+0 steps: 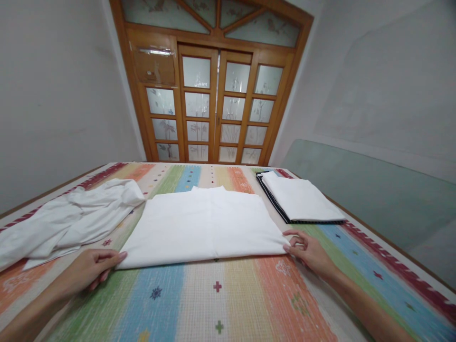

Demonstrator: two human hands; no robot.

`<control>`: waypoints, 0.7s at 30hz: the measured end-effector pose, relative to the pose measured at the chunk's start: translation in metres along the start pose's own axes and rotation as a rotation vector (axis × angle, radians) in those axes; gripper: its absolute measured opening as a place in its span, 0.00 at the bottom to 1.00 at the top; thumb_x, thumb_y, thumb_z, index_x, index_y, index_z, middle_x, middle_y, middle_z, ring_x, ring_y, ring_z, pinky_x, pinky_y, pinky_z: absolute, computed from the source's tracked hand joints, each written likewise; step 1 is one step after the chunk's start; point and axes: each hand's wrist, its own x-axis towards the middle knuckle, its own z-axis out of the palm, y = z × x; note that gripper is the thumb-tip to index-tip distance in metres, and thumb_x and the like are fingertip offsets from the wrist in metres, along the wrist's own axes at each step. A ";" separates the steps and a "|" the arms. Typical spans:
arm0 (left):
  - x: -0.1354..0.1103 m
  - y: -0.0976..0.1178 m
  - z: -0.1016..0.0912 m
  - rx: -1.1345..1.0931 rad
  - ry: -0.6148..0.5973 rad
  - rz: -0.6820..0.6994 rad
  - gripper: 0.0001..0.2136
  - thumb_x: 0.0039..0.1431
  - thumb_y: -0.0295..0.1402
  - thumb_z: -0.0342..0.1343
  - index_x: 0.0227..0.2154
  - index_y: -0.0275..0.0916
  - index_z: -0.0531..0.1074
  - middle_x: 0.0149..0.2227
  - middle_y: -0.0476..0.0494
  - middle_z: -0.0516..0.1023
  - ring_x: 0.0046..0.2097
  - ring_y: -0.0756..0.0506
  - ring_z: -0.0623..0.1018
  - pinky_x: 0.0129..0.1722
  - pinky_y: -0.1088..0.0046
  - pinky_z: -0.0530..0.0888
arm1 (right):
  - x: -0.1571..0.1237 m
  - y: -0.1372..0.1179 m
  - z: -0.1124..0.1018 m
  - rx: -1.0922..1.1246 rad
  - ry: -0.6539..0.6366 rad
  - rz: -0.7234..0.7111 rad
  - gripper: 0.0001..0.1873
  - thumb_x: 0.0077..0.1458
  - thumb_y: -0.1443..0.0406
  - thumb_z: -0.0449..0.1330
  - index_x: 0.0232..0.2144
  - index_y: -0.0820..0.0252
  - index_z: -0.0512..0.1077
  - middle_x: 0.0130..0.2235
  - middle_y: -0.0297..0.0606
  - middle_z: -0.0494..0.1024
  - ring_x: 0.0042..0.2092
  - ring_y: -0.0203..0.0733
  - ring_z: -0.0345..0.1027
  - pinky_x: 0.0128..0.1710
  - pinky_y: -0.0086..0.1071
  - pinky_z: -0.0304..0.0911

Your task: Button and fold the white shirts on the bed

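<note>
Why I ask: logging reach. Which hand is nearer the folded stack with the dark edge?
Right. The right hand rests just short of the stack, at the white cloth's right corner; the left hand is at the cloth's left corner.

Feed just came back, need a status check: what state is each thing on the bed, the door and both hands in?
middle white garment: folded flat.
left white garment: crumpled, unfolded.
right stack: neatly folded, white over a dark piece.
door: shut.
left hand: at the middle garment's near left corner, grip unclear.
right hand: at its near right corner, grip unclear.
</note>
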 end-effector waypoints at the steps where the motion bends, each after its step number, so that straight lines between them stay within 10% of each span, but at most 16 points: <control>1: 0.001 -0.001 0.001 0.015 -0.014 -0.010 0.24 0.45 0.58 0.51 0.16 0.40 0.61 0.12 0.57 0.63 0.15 0.54 0.60 0.19 0.79 0.56 | 0.000 0.001 0.001 -0.032 -0.011 -0.010 0.27 0.42 0.50 0.65 0.40 0.60 0.69 0.24 0.28 0.66 0.19 0.30 0.55 0.16 0.24 0.49; 7: 0.003 0.002 0.005 0.278 0.067 0.006 0.20 0.48 0.53 0.46 0.17 0.42 0.61 0.16 0.54 0.68 0.19 0.49 0.68 0.23 0.76 0.60 | -0.002 0.006 0.006 -0.343 0.016 -0.146 0.18 0.47 0.56 0.59 0.40 0.58 0.71 0.27 0.29 0.68 0.24 0.35 0.62 0.27 0.30 0.59; 13: 0.009 0.018 0.008 0.654 0.420 0.222 0.11 0.50 0.44 0.47 0.22 0.43 0.64 0.25 0.47 0.74 0.32 0.41 0.74 0.33 0.67 0.67 | 0.007 -0.008 0.018 -0.663 0.205 -0.352 0.14 0.49 0.63 0.55 0.39 0.58 0.72 0.42 0.42 0.71 0.44 0.47 0.67 0.46 0.41 0.62; 21: 0.042 0.070 0.083 0.473 0.343 0.730 0.19 0.60 0.47 0.46 0.43 0.38 0.70 0.55 0.34 0.71 0.56 0.38 0.70 0.56 0.56 0.66 | 0.039 -0.040 0.100 -0.702 0.058 -0.660 0.18 0.61 0.59 0.51 0.48 0.63 0.69 0.56 0.51 0.67 0.60 0.52 0.57 0.59 0.48 0.55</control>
